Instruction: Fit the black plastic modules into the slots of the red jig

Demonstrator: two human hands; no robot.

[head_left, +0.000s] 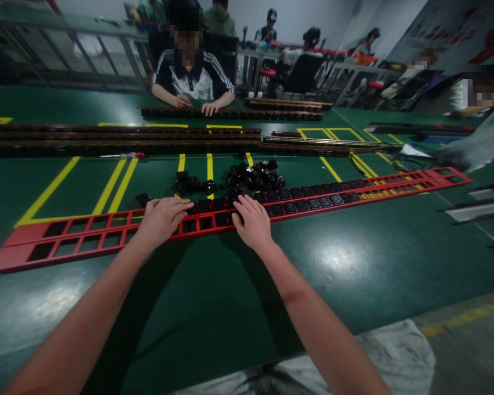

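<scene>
A long red frame [82, 250] with two rows of square openings lies slantwise across the green table. Black square pieces [290, 207] fill many openings in its middle stretch, while openings toward the left end are bare. My left hand [160, 219] rests over the frame left of the filled part, fingers stretched out to the right. On the black pieces near the middle, my right hand [253, 222] lies with its fingers apart. No object shows in either hand, though the undersides of the fingers are hidden. Just beyond the frame is a pile of loose black parts [253, 176].
Long dark strips [119, 140] run across the table behind the pile, with a red-handled screwdriver [135, 155] beside them. Opposite sits a person [191, 77] with both hands at another dark strip [271, 115]. Metal strips [477, 211] and a clear plastic bag [483, 140] are at the right.
</scene>
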